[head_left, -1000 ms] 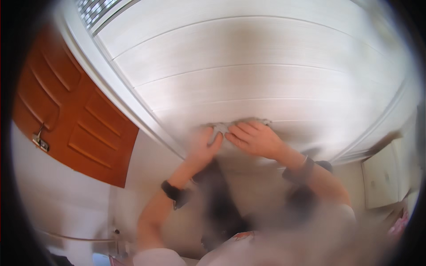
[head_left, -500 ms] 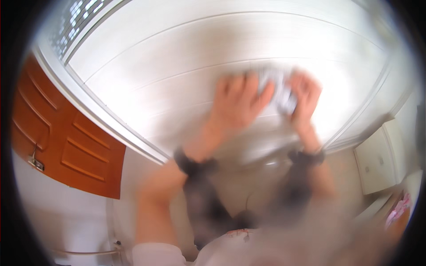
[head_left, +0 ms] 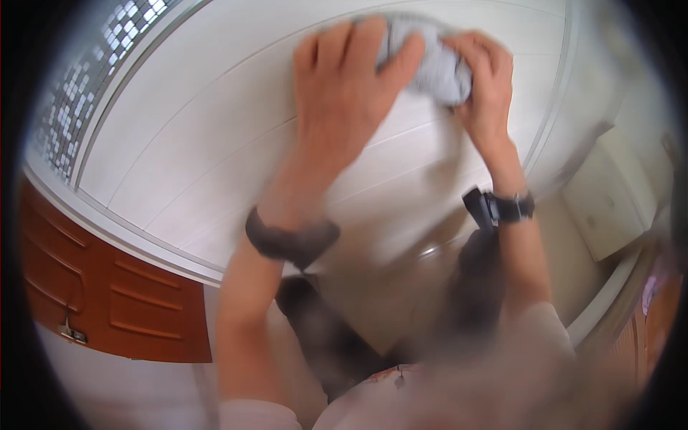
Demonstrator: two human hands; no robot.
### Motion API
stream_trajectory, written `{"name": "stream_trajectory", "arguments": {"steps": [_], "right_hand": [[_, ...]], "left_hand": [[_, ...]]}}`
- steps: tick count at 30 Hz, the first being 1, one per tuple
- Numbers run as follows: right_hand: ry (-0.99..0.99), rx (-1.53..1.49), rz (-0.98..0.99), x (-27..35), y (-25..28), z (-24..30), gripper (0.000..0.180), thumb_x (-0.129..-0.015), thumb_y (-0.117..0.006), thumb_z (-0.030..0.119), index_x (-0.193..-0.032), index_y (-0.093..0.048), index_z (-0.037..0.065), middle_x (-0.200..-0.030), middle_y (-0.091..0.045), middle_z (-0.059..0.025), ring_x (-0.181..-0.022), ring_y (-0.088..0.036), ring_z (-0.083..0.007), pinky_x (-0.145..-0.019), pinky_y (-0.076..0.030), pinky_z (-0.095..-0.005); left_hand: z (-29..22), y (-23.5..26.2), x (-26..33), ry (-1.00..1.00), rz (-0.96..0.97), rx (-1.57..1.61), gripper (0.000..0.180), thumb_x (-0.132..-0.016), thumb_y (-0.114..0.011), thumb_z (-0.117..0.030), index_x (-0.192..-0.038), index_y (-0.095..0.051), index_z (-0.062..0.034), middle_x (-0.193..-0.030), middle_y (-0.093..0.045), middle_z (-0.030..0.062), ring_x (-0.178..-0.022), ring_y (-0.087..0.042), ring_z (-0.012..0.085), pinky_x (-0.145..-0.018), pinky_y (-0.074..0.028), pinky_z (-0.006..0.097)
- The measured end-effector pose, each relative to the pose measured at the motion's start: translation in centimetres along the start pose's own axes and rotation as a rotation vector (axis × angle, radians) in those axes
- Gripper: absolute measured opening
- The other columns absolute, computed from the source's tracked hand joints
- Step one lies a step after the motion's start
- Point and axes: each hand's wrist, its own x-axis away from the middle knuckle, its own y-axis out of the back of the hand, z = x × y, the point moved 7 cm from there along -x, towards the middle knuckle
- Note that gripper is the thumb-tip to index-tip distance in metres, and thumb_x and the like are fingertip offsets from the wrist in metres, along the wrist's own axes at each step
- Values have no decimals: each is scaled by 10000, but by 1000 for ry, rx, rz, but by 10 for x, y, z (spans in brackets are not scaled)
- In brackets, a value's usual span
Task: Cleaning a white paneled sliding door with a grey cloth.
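Both my hands are raised against a white panelled surface [head_left: 215, 136] overhead. My left hand [head_left: 344, 93] lies with its fingers closed over a bunched grey cloth [head_left: 437, 64]. From the other side my right hand [head_left: 487, 86] grips the same cloth. The cloth is pressed to the panels between the two hands and is partly hidden by my fingers. A dark band sits on each wrist. The frame is blurred by motion.
A reddish-brown wooden door [head_left: 107, 301] with a metal latch is at the lower left. A patterned vent or tiled strip [head_left: 79, 93] runs along the upper left. A white cabinet [head_left: 609, 193] stands at the right. A white frame [head_left: 122, 236] borders the panels.
Both hands have risen up the panelled surface with the cloth and now fill more of the view. The door has slid lower and to the left.
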Motion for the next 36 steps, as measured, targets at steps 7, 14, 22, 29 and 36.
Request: {"name": "stream_trajectory", "arguments": {"steps": [7,14,22,29,36], "right_hand": [[-376,28,-56,154,-23,16,458,-676,-673,-30,-1125,-611,39,-1151,-568,-204,-1074,-515,-369,-924,-405,-451],[-880,-290,416,330,-24,74,186,-800,-605,41,-986,-615,42,-1102,-601,-129,-924,-534,-333,-852,-427,-429],[-314,-8,-41,74,5,-2,555,-607,-574,-95,-1142,-605,50,-1117,-582,-175,-1044,-516,-382,-922,-406,-429],[-550,23,-100,204,-7,11,539,-688,-682,-20,-1199,-508,-7,-1150,-538,-192,-1091,-479,-355,-958,-393,-439],[-1063,-171,293,417,-16,72,481,-652,-641,-26,-1122,-552,25,-1156,-553,-175,-1114,-496,-363,-951,-388,-437]], "left_hand": [[-65,-18,78,-137,196,65,421,-757,-629,-151,-1177,-611,-130,-1051,-565,89,-887,-539,269,-738,-424,424],[-145,-18,214,-279,587,345,343,-773,-572,-183,-1095,-595,-66,-1060,-560,100,-982,-516,243,-789,-437,402],[-35,-26,7,-128,158,75,348,-753,-611,-170,-1096,-612,-108,-1085,-571,85,-992,-530,246,-830,-431,411],[-107,-51,84,-240,265,153,357,-774,-582,-187,-1118,-608,-97,-1069,-549,74,-992,-518,249,-780,-410,397],[-211,-58,248,-457,541,312,327,-779,-578,-199,-1082,-602,-78,-1053,-553,90,-949,-525,247,-824,-435,398]]}}
